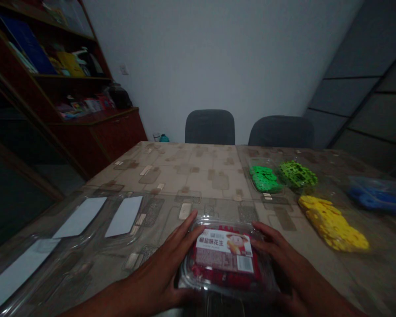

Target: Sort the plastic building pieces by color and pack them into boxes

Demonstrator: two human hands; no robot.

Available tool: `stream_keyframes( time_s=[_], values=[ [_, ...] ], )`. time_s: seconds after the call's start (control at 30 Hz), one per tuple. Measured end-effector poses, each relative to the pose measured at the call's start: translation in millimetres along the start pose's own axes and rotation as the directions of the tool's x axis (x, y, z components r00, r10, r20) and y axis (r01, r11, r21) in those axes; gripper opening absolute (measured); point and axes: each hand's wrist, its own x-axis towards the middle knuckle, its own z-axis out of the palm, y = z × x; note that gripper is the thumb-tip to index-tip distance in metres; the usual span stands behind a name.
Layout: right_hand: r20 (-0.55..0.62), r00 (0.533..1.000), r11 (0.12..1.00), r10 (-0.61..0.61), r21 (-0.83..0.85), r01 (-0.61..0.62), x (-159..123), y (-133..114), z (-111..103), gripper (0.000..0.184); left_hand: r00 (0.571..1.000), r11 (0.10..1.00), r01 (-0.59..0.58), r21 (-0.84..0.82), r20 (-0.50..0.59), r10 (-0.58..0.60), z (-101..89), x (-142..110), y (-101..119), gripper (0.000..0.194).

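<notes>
My left hand (165, 268) and my right hand (284, 259) grip the two sides of a clear plastic clamshell box (226, 259) near the table's front edge. The box holds red contents and has a white and red label with Chinese text, showing a peanut product name. Farther right on the table lie bright green interlocking pieces (265, 179), lime green pieces (297, 174), yellow pieces (331, 222) and blue pieces (376, 193), each apart from my hands. Clear plastic covers or holds several of these piles.
Several white sheets (81, 216) lie under a clear plastic cover on the left of the patterned table (191, 176). Two dark chairs (210, 127) stand beyond the far edge. A dark red cabinet (95, 127) with shelves of books and items stands at the left.
</notes>
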Motion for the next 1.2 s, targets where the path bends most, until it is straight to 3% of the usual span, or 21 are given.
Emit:
stream_keyframes(
  time_s=[0.27, 0.43, 0.63, 0.93, 1.03, 1.2],
  values=[
    [-0.02, 1.0, 1.0, -0.005, -0.029, 0.005, 0.1, -0.4, 2.1, 0.09, 1.0, 1.0, -0.006, -0.02, 0.023, 0.007, -1.6, 0.3, -1.4, 0.132],
    [0.007, 1.0, 0.999, -0.016, -0.048, 0.016, 0.3, 1.2, 7.0, 0.09, 0.996, 0.998, -0.064, 0.01, -0.058, 0.065, 4.4, -1.3, -2.3, 0.102],
    [-0.02, 0.998, 0.997, -0.063, -0.049, 0.062, 5.3, -16.6, -6.1, 0.102, 0.993, 0.996, -0.09, 0.013, -0.071, 0.091, 7.4, -1.7, -2.6, 0.098],
    [0.037, 0.993, 0.992, 0.112, -0.059, -0.109, 9.7, -21.4, 2.8, 0.115, 0.97, 0.98, -0.188, 0.058, -0.144, 0.195, 11.4, -2.8, -5.2, 0.073],
    [0.061, 0.991, 0.992, 0.122, -0.044, -0.12, 10.2, -20.9, 3.7, 0.115, 0.977, 0.986, -0.163, 0.034, -0.137, 0.166, 3.0, 0.0, -0.1, 0.074],
    [0.023, 0.994, 0.994, 0.111, -0.013, -0.11, 8.7, -25.9, 1.8, 0.118, 0.981, 0.988, -0.154, 0.021, -0.114, 0.156, -7.2, 6.4, 3.2, 0.094]
  ],
)
